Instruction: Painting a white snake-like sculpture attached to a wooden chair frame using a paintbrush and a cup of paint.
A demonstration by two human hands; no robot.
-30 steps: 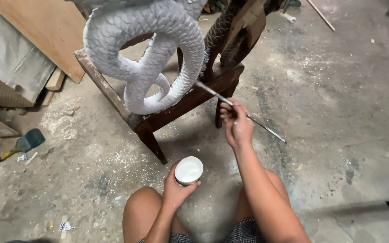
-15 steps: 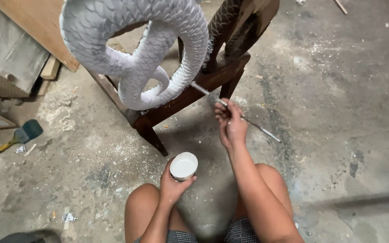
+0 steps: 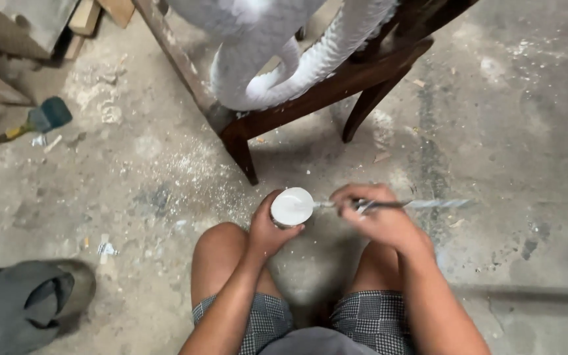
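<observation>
Between the bare knees, low in the middle of the view, we see the left hand (image 3: 265,229) cupping a small round container (image 3: 292,206) of white paste, its fingers curled around the far side and the thumb pressed against the near wall. Just to the right, the right hand (image 3: 377,215) pinches a thin brush (image 3: 389,204) by its handle; the fingers are bunched together on the shaft, though motion blur keeps us from telling each one apart. The brush lies nearly level, its tip meeting the right rim of the container and its blurred handle running out to the right.

Farther off stands a dark wooden chair (image 3: 310,98) on the dusty concrete floor (image 3: 514,131), and on its seat rests a white sculpture (image 3: 277,72) with a scaled, coiling tail. At far left a teal-bladed tool (image 3: 37,120) lies on the floor near wooden boards (image 3: 90,13). A grey sandal (image 3: 24,302) sits at near left, well apart from the hands.
</observation>
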